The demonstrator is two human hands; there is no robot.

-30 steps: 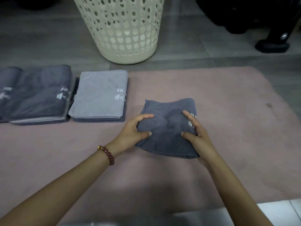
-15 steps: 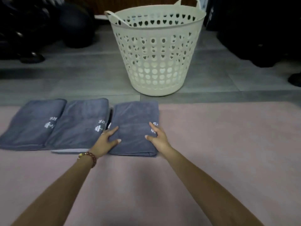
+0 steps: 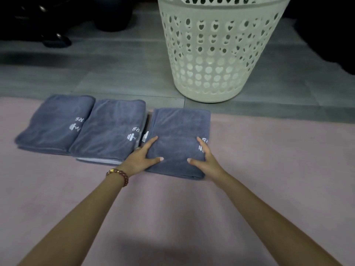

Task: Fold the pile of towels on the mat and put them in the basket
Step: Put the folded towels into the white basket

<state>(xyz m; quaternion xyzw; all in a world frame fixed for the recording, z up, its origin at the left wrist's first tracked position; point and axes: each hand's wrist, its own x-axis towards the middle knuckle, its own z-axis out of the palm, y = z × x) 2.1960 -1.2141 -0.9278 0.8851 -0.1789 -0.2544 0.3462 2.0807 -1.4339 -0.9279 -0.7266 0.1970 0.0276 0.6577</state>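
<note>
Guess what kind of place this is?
Likely a home or gym floor: pink mat on grey floor tiles, cream perforated laundry basket, folded grey towels bearing a dumbbell logo.

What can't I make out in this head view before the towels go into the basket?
Head view:
Basket rim and inside: cut off by the top edge.
Left hand and right hand, outer fingers: hidden beside the rightmost towel, grip unclear.
Towel logo: partly under the right hand.
Dark things top left: too dim to identify.

The pink mat (image 3: pixel 259 169) carries three folded grey towels (image 3: pixel 109 127) side by side, far left; the basket (image 3: pixel 215 54) stands on the grey floor (image 3: pixel 115 73) beyond.
</note>
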